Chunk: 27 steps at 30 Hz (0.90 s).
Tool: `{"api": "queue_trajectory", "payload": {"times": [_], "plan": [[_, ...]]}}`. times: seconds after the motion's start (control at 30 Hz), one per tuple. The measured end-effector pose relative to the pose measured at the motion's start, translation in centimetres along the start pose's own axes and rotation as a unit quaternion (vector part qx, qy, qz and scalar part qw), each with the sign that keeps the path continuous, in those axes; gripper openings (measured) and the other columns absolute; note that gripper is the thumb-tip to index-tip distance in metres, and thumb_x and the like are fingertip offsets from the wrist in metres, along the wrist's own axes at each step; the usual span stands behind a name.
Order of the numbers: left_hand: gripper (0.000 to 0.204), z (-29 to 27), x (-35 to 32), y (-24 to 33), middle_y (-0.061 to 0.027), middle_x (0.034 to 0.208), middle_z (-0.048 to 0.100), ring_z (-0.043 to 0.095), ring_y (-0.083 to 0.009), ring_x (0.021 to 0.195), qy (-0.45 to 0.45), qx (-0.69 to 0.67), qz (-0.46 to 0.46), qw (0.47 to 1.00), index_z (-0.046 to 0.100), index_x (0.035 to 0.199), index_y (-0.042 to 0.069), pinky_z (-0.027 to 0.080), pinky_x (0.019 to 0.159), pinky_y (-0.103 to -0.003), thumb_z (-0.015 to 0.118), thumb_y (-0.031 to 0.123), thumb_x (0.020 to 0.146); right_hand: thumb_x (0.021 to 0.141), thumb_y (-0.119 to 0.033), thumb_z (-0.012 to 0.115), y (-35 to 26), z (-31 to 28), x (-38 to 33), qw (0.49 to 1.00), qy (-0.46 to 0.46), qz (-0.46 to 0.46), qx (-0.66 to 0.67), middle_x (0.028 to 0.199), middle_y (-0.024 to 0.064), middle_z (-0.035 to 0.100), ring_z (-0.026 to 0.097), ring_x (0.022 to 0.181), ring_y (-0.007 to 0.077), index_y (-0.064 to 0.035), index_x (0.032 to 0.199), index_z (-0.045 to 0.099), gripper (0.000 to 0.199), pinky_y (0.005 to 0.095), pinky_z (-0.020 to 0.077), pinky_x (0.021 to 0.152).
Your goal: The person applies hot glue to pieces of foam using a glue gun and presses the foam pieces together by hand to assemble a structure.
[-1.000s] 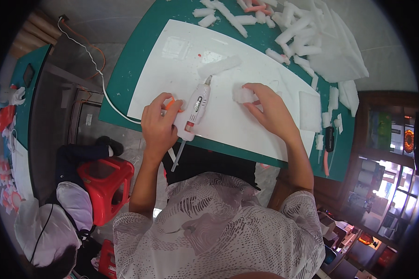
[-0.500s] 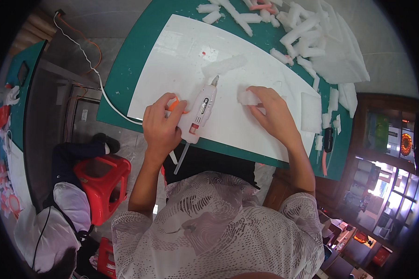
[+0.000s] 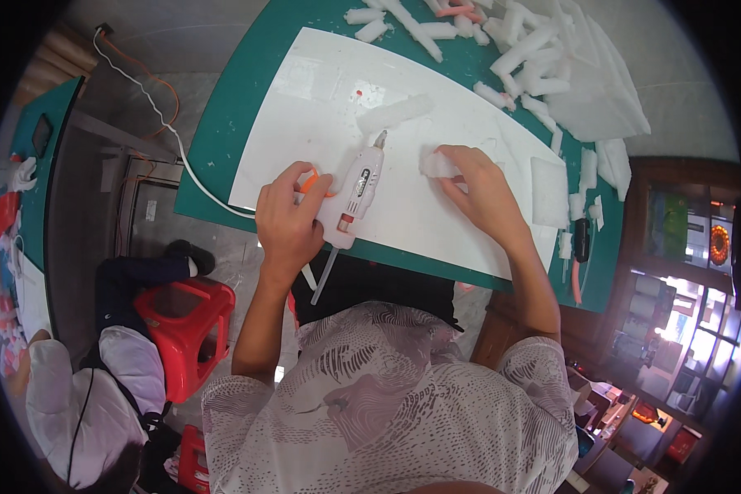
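My left hand (image 3: 286,216) is closed round the handle of a white hot glue gun (image 3: 362,183), fingers by its orange trigger (image 3: 309,181). The gun's metal nozzle points away from me, and a clear glue stick (image 3: 325,278) sticks out of its back end. A little to the right, my right hand (image 3: 484,188) pinches a small white foam piece (image 3: 438,163) just over the white board (image 3: 280,107). Beyond the nozzle a longer white foam strip (image 3: 397,112) lies flat on the board.
Foam offcuts (image 3: 535,62) and a big foam sheet (image 3: 605,90) are heaped on the green mat (image 3: 222,123) at the back right. A foam block (image 3: 549,191) and a black-handled tool (image 3: 581,243) lie at the right. A white cord (image 3: 191,169) crosses the left edge. Another person sits by a red stool (image 3: 191,329).
Both hands hold nearly the same poses, with the glue gun and foam piece almost in place. The whole view has shifted very slightly. At the far left, the seated person's arm has moved.
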<state>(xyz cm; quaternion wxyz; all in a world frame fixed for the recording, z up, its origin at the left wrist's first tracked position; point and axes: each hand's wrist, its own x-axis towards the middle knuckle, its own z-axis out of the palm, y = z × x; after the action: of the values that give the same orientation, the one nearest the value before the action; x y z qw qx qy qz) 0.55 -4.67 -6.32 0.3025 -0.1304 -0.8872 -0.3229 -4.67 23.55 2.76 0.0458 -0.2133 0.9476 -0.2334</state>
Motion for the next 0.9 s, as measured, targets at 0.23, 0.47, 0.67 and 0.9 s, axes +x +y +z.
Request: {"api": "queue_trajectory", "payload": {"times": [0.23,0.47,0.67,0.9], "plan": [[0.048,0.1,-0.3,0.1,-0.0108,0.116,0.064,0.060,-0.0270,0.082,-0.014,-0.003,-0.013,1.000,0.074,0.104,0.010,0.046,0.072,-0.037,0.064,-0.006,0.059,0.088,-0.003,0.070,-1.4,-1.0,-0.9,0.998,-0.032,0.030,0.036,0.129,0.0169,0.060,0.057,0.113,0.0328,-0.0117,0.155,0.036,0.075,0.0390,0.0524,0.097],[0.052,0.1,-0.6,0.1,-0.0098,0.119,0.063,0.059,-0.0263,0.081,-0.021,0.003,-0.016,1.000,0.073,0.105,0.009,0.045,0.071,-0.038,0.063,-0.007,0.057,0.089,-0.005,0.070,-0.7,-2.9,-1.5,0.999,-0.035,-0.020,-0.003,0.137,0.0159,0.057,0.053,0.123,0.0346,-0.0130,0.154,0.041,0.072,0.0415,0.0441,0.109],[0.051,0.2,-0.5,0.3,-0.0099,0.119,0.063,0.059,-0.0260,0.081,-0.016,0.003,-0.017,1.000,0.073,0.104,0.008,0.045,0.071,-0.038,0.062,-0.008,0.056,0.088,-0.011,0.071,0.2,-2.0,-0.7,0.998,-0.018,-0.046,0.023,0.127,0.0156,0.064,0.063,0.110,0.0307,-0.0050,0.131,0.061,0.044,0.0394,0.0539,0.093],[0.051,0.2,-0.4,0.1,-0.0102,0.120,0.063,0.059,-0.0261,0.082,-0.019,0.002,-0.016,1.000,0.073,0.104,0.007,0.045,0.071,-0.038,0.063,-0.008,0.056,0.087,-0.011,0.071,1.3,-1.3,-1.0,0.999,0.007,-0.035,0.018,0.115,0.0178,0.068,0.067,0.100,0.0328,-0.0007,0.125,0.062,0.040,0.0396,0.0523,0.092]]}}
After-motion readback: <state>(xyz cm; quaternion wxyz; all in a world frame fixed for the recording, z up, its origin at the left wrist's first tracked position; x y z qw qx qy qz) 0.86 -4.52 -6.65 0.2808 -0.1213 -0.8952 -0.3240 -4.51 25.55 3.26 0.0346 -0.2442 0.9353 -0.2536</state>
